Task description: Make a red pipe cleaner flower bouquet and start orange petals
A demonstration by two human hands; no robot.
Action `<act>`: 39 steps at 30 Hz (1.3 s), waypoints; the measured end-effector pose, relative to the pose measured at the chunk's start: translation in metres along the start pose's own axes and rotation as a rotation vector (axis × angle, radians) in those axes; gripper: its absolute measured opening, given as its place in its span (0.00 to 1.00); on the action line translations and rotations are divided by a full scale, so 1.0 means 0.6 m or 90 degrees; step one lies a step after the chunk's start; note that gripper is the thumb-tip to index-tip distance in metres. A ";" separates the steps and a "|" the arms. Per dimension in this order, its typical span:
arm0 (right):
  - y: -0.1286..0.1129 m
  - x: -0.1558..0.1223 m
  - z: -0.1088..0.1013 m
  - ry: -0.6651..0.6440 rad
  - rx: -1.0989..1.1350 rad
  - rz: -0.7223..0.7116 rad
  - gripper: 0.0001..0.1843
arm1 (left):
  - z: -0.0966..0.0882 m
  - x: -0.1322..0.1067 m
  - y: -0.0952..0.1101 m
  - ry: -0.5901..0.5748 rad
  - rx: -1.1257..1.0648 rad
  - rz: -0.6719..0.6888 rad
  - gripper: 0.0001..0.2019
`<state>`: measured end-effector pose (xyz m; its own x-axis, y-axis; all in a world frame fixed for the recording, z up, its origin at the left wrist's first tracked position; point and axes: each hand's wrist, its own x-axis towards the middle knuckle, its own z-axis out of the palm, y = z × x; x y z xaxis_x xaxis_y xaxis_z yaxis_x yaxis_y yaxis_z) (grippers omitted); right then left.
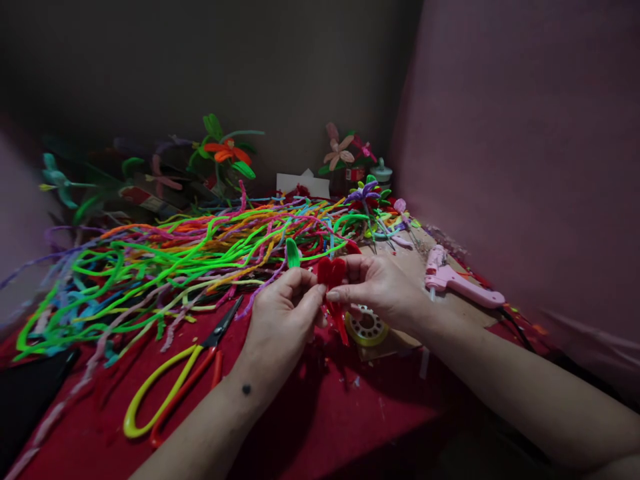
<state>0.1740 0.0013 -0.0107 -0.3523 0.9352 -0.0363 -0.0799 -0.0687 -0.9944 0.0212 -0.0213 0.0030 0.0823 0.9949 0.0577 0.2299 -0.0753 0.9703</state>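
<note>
Both hands meet over the red cloth (pixel 380 407), pinching a red pipe-cleaner flower (pixel 332 272) between them. Thumb and fingers of my left hand (pixel 285 313) press on its left side. From the right, my right hand (pixel 377 287) grips the flower with thumb and forefinger. Red strands hang below the fingertips. A green pipe-cleaner leaf (pixel 293 253) sticks up just behind my left fingers; whether it is joined to the flower I cannot tell. Partly behind my right hand lies a roll of yellow tape (pixel 367 327).
Scissors (pixel 187 380) with yellow and red handles lie left of my left hand. A heap of colourful pipe cleaners (pixel 165 260) spreads behind. At right, a pink glue gun (pixel 463 285) rests on cardboard (pixel 420 320). Finished pipe-cleaner flowers (pixel 227 152) stand at the back, near the wall.
</note>
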 end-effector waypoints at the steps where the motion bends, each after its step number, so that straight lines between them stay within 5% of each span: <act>1: 0.000 0.000 -0.001 -0.016 0.014 0.003 0.16 | 0.000 0.000 0.000 0.004 -0.001 0.007 0.04; 9: 0.008 -0.005 0.000 -0.051 0.063 0.056 0.10 | -0.001 0.001 0.001 0.028 -0.005 0.004 0.05; 15: -0.002 -0.011 0.016 0.004 0.043 0.063 0.13 | -0.002 0.000 -0.002 0.044 0.032 0.007 0.05; 21: -0.005 -0.010 0.017 0.018 0.036 0.086 0.10 | -0.011 0.010 0.002 -0.008 -0.011 -0.015 0.06; 27: -0.013 -0.013 0.015 0.035 -0.053 0.097 0.11 | -0.021 0.014 0.001 0.012 -0.033 0.077 0.07; 39: 0.011 -0.015 0.006 0.011 -0.292 -0.076 0.11 | -0.023 0.009 -0.026 0.052 0.352 0.378 0.04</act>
<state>0.1735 -0.0089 -0.0166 -0.3494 0.9333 0.0831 0.3021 0.1962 -0.9329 0.0045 -0.0140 -0.0088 0.2754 0.7788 0.5636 0.6170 -0.5928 0.5176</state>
